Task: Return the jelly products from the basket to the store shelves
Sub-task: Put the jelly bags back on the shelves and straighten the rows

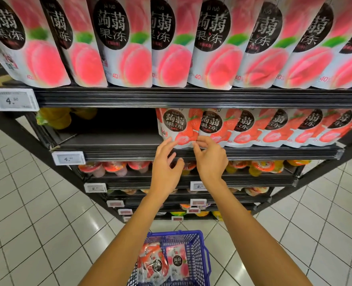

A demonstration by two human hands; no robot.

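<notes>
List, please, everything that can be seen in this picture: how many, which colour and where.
peach jelly pouches: about eight, pink and white, top shelf
strawberry pouches: at least six, red and white, second shelf, right part
yellow packs: count unclear, yellow, second shelf, far left
jelly cups: many, red and orange lids, lower shelves
price tags: several, white, shelf edges
shelf unit: one, black, in front of the person
floor: one, white tiles, around the shelf unit
basket: one, blue, on the floor
pouches in basket: two, one red, one pink, lying inside
left grip: one bare hand, fingers spread, at the leftmost strawberry pouch
right grip: one bare hand, pinches that pouch's lower edge
</notes>
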